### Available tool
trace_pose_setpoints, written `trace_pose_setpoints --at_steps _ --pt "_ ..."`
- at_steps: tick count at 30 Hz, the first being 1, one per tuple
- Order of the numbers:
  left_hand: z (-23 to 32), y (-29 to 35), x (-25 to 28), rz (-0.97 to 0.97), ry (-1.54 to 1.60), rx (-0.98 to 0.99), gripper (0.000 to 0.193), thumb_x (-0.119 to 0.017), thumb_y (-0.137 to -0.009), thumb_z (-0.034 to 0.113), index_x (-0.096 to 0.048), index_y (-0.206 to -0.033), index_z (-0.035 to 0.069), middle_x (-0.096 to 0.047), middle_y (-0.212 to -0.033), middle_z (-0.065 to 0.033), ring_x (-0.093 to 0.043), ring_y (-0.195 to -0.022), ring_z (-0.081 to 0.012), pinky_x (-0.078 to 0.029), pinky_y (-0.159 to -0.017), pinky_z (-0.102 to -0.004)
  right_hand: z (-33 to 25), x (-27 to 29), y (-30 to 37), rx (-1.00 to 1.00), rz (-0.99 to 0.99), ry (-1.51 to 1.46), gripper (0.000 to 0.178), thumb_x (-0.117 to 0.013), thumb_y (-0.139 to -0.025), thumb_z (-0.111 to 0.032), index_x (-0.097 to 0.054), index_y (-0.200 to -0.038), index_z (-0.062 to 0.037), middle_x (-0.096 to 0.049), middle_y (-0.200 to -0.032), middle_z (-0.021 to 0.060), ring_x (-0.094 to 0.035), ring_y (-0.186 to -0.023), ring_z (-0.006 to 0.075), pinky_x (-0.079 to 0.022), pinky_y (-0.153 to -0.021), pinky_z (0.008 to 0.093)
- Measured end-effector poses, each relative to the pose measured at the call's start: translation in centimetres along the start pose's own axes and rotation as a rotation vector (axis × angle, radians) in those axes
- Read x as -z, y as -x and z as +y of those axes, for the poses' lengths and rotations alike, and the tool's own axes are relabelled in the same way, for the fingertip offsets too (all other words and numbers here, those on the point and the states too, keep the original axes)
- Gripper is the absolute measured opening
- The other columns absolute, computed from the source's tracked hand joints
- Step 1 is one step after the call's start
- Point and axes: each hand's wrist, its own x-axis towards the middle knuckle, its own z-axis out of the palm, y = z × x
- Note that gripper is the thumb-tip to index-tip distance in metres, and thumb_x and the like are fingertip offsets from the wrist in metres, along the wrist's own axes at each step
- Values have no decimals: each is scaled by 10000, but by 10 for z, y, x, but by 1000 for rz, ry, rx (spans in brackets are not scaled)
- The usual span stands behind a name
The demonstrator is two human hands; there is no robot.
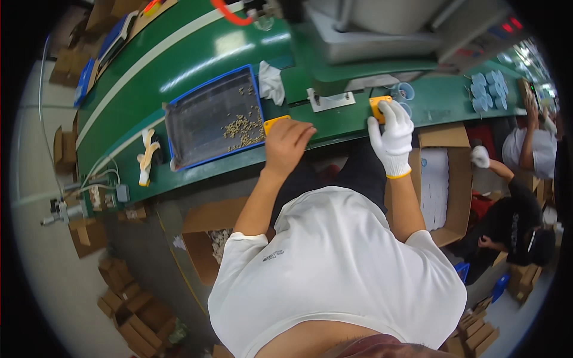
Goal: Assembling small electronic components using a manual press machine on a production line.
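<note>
Yellow box [375,106] at the fingertips of the gloved right grip [392,134], clasp or mere touch unclear

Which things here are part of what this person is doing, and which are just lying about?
Likely in use:
right yellow box, under the gloved right hand
left yellow box, by the bare left hand
blue-rimmed tray with small gold-coloured pieces
grey machine

Probably just lying about:
white cloth
loose glove
light-blue cups
</note>
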Motion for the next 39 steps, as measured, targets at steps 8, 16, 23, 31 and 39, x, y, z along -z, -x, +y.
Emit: trace_pose_setpoints --at_steps 8,16,23,31,39 --pt "4 -80 16 -65 73 75 125 -894 -919 87 -842 -1009 18 -782 -968 -124 -747 -847 -290 -576 -782 -394 -2 17 -11 -150 -81 -48 209 -782 -909 -88 -774 -1102 -8 -796 -1103 172 -758 -1065 405 -611 -938 494" --pt "6 -107 6 -142 178 133 193 -884 -946 88 -848 -1114 0 -850 -1005 -109 -792 -898 -213 -606 -848 -351 4 20 -7 -192 -85 -146 193 -768 -927 -91 -768 -1108 -26 -788 -1104 155 -750 -1029 395 -610 -908 482" --pt "-4 -131 -9 -213 246 235 299 -900 -942 118 -815 -1213 22 -840 -1037 -65 -748 -854 -153 -601 -829 -321 7 21 -5 -188 -41 -181 187 -759 -928 -75 -768 -1108 -23 -785 -1088 161 -746 -1023 401 -602 -913 486" --pt "-30 -135 -26 -489 179 170 304 -812 -1008 319 -847 -1154 54 -831 -1016 -99 -737 -890 -207 -589 -822 -367 9 30 -8 -183 -79 -244 170 -730 -910 -96 -770 -1061 -29 -766 -1032 186 -741 -987 411 -604 -896 507" --pt "-8 -164 -18 -626 31 429 345 -873 -951 287 -860 -1152 7 -847 -1091 -111 -763 -1017 -221 -577 -953 -362 15 31 0 -215 -110 -245 195 -730 -930 -142 -771 -1093 -43 -760 -1056 132 -746 -992 364 -611 -899 466"
